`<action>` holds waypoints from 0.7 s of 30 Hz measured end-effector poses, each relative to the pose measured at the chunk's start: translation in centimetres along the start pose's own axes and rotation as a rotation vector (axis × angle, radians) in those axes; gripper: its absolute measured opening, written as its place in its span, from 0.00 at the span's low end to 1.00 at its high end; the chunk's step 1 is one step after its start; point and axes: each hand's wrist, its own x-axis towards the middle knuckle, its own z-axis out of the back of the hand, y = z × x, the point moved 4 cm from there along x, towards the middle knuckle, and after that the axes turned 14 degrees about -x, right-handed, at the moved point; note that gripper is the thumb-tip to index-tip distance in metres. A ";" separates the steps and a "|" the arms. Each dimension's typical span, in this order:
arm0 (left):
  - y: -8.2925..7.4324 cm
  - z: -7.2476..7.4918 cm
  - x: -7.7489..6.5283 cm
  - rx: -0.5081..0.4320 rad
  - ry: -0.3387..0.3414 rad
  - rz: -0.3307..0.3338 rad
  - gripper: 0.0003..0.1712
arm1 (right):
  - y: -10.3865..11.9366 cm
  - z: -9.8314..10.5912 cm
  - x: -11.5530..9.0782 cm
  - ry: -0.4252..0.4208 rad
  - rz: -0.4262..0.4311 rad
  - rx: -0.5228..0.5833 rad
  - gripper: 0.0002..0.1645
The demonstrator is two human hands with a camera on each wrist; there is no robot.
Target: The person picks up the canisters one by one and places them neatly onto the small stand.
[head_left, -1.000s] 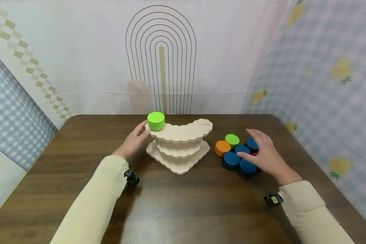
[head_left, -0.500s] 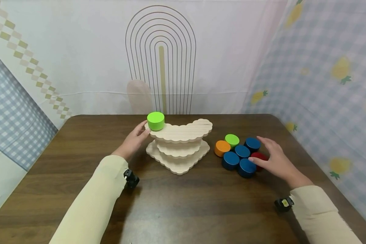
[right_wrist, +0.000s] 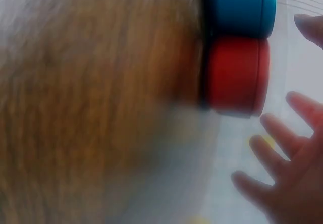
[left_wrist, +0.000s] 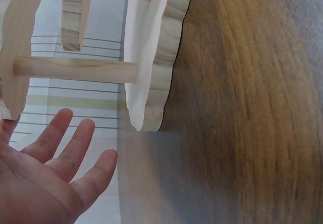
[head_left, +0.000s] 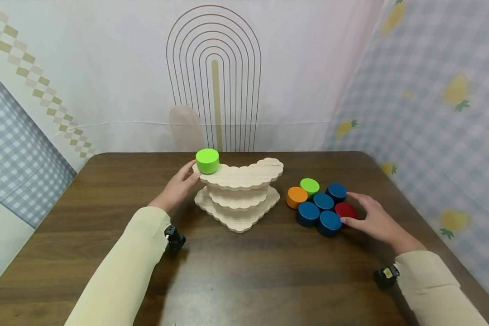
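A pale wooden tiered stand (head_left: 240,176) with scalloped boards is at the table's middle. One bright green round block (head_left: 207,161) stands on the left end of its top board. My left hand (head_left: 176,190) pinches that board's left edge beside the block; the left wrist view shows the other fingers (left_wrist: 103,171) spread apart below it. At the right, my right hand (head_left: 376,222) is around the red round block (head_left: 345,211), thumb and fingers apart. In the right wrist view, the fingers (right_wrist: 270,156) are spread above and beside the red block (right_wrist: 237,75), without visible grip.
Several dark blue round blocks (head_left: 308,213) cluster left of the red one. An orange block (head_left: 296,197) and another green block (head_left: 309,187) adjoin them. The brown wooden table (head_left: 244,276) ends at a patterned cloth (head_left: 130,81) behind.
My right hand has moved right and towards me, from above the blue blocks to the red block, now uncovered to view. My left hand and the stand have stayed put.
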 end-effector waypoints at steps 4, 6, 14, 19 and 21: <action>-0.5 -0.2 -0.5 0.004 0.001 -0.005 0.36 | -0.7 -0.3 -0.1 0.021 0.011 0.015 0.47; -0.6 -0.2 -0.5 0.009 0.000 -0.005 0.37 | -1.0 -0.6 -0.1 0.036 0.006 0.020 0.47; 0.0 0.0 -0.1 0.030 -0.002 0.001 0.37 | -1.9 -1.4 0.0 0.103 -0.036 0.058 0.48; -0.1 -0.1 -0.2 0.041 -0.001 -0.025 0.37 | -2.4 -1.7 0.4 0.139 -0.047 0.092 0.47; -0.2 0.0 -0.3 0.046 -0.003 -0.031 0.37 | -2.5 -1.8 0.5 0.151 -0.047 0.110 0.47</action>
